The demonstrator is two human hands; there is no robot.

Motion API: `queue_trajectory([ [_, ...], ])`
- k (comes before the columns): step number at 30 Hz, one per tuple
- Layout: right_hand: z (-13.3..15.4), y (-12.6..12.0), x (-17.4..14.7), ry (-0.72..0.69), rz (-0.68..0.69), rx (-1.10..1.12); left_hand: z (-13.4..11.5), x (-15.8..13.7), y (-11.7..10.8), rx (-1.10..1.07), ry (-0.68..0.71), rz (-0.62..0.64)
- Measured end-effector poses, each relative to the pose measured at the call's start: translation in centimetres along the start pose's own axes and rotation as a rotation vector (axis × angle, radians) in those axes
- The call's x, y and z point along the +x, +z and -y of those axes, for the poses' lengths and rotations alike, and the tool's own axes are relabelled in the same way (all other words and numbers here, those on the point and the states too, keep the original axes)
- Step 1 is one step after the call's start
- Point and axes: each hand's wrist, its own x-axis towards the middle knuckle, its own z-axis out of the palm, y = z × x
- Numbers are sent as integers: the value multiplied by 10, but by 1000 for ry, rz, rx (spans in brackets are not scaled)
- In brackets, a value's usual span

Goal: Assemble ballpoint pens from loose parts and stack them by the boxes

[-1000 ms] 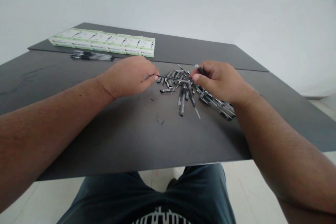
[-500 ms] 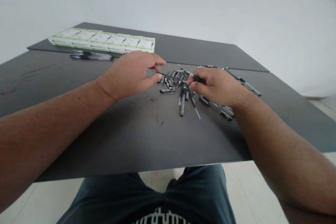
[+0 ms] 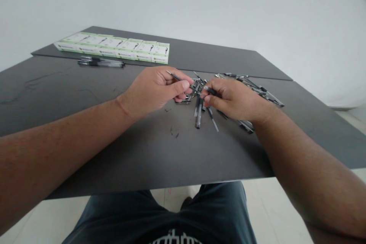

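Observation:
A thin dark pen refill is pinched between the thumb and forefinger of my left hand, its tip pointing up and left. The refill's other end reaches the fingertips of my right hand; whether those fingers still grip it I cannot tell. My right hand is closed on a black pen part, mostly hidden in the fingers. Beneath and between both hands lies a pile of loose pen parts, with caps, a clear pen barrel and a refill among them.
Clear and black pen parts lie beyond and under my right forearm. At the back left, several white and green boxes stand in a row, with a bundle of pens in front. The dark table's near edge is above my legs.
My left hand has moved right and slightly down, and its thumb and forefinger have closed on the refill. My right hand has stayed nearly in place, still holding the black pen part.

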Motion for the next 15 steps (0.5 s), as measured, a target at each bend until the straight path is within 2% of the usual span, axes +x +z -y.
queue_trajectory([
  [5, 0, 0, -1, 3, -13, 33, -7, -3, 0, 4, 28, -55],
  [11, 0, -4, -3, 20, -43, 147, -10, 3, -10, -104, 102, -288],
  [15, -4, -4, -2, 8, -53, 59, -13, 4, -12, -109, 131, -392],
])
